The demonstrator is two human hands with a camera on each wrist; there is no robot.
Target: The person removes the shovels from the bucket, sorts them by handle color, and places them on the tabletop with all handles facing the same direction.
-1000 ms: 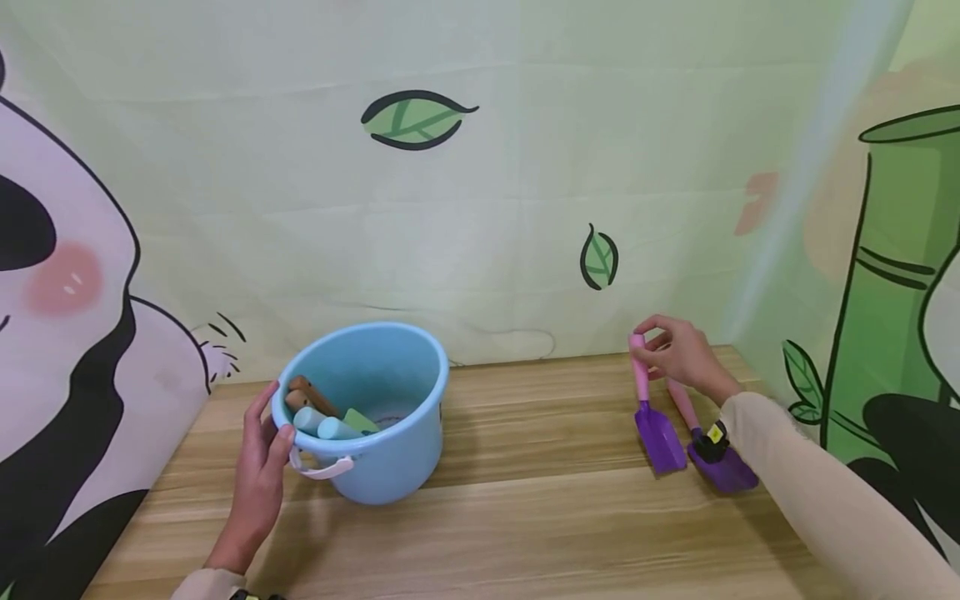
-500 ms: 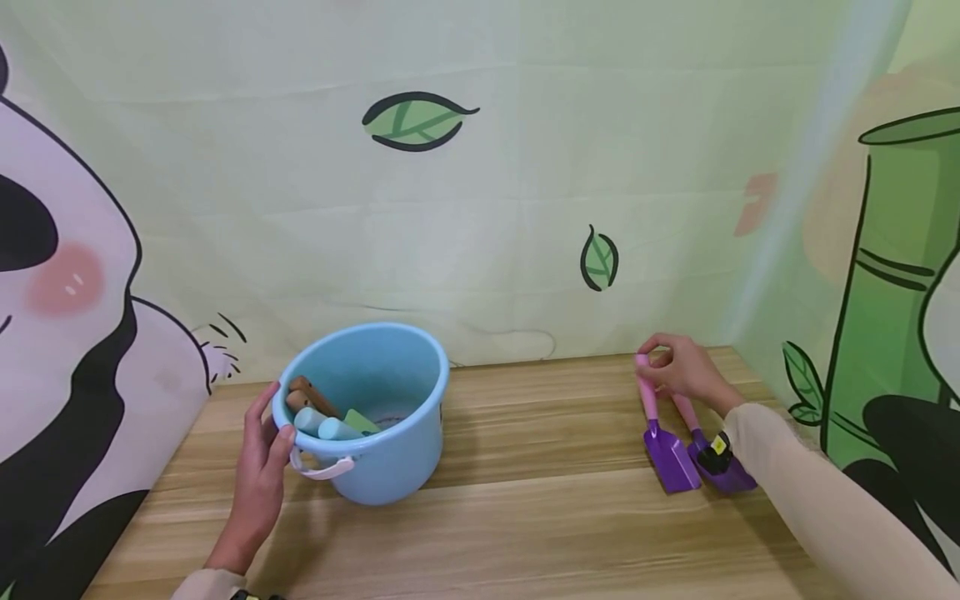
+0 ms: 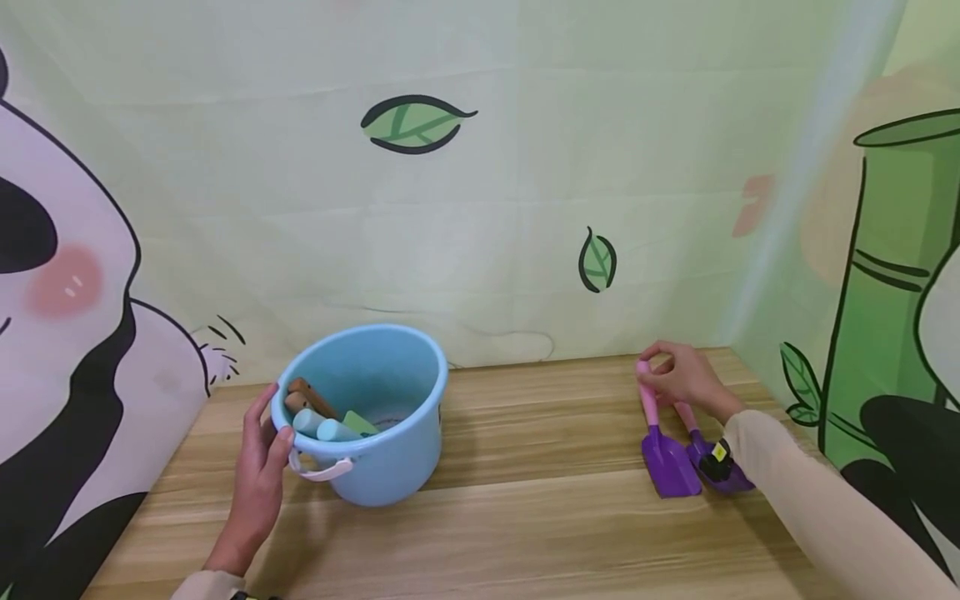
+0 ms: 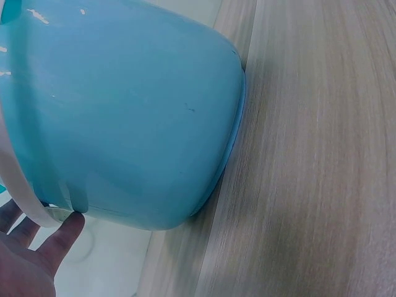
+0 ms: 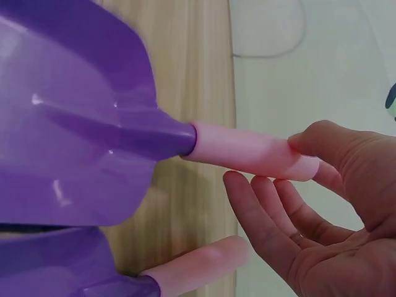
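My left hand [image 3: 258, 475] holds the rim of a light blue bucket [image 3: 390, 467] at its left side, close to the white carrying handle [image 3: 326, 471]. In the left wrist view, the left fingers [image 4: 60, 240] touch the bucket near its rim. On the right, my right hand [image 3: 686, 382] pinches the pink grip of a purple toy shovel [image 3: 670, 467] near its end. The shovel slants blade down; whether its blade touches the table I cannot tell. A second such shovel [image 3: 738, 482] lies just right of it, partly hidden by the right wrist.
Inside the bucket are brown pieces [image 3: 318, 400], light blue cylinder-like ends [image 3: 337, 431] and a green piece [image 3: 360, 422]. A wood-grain table [image 3: 525, 533] carries everything. Behind it hangs a pale green printed cloth [image 3: 510, 208], with a side panel at the right.
The right hand has lowered the held shovel and shifted it slightly right, nearer the second one. Left hand and bucket have stayed in place.
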